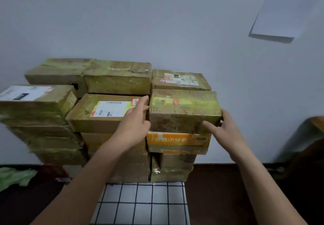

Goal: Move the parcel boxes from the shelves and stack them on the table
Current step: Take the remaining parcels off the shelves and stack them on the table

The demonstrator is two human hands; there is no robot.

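As hands [134, 124] [228, 130] flank it, box [184, 109] tops stack [177, 139].

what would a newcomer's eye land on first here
First the pile of tape-wrapped parcel boxes, stacked several high against the pale wall in the middle of the view. Next the left hand and right hand, set on either side of the top front box, which sits on an orange box. A white paper sheet with handwritten characters hangs on the wall at upper right.
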